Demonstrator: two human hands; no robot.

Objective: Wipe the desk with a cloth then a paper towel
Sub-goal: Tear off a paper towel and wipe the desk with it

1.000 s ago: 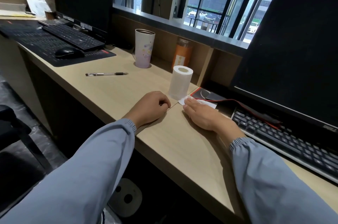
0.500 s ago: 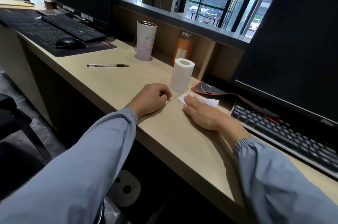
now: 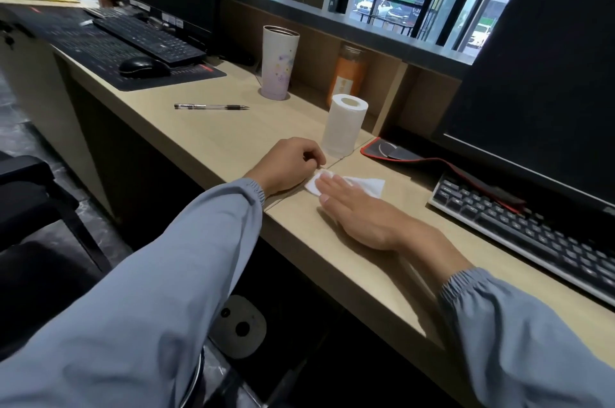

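Since half a second ago the paper towel (image 3: 369, 185) has slid left under my right hand (image 3: 359, 211), so its near corner now sits by my left hand (image 3: 288, 163). Hidden: the towel's left half lies under my fingers, and I cannot tell whether the left knuckles touch its corner. Monitor (image 3: 539, 74) at the desk's back right is cut off by the top and right of the frame. Keyboard (image 3: 532, 234) below it runs out at the right. Orange bottle (image 3: 349, 74) in the recess at the back edge is blurred, label unreadable. Around: paper roll (image 3: 344, 126) upright just behind the left hand, red-edged mouse pad (image 3: 392, 153) beside it, tumbler (image 3: 279, 63) farther back, pen (image 3: 211, 106) lying flat left of that. Far left end: black mat (image 3: 100, 51) carrying a second keyboard (image 3: 149, 38) and a mouse (image 3: 143, 67). Hands: right one flat, fingers straight and together, pressing the towel onto the desk (image 3: 366, 274) just right of the seam between the two tops, about midway from front edge to back. Left one is a loose fist resting on the desk left of that seam.
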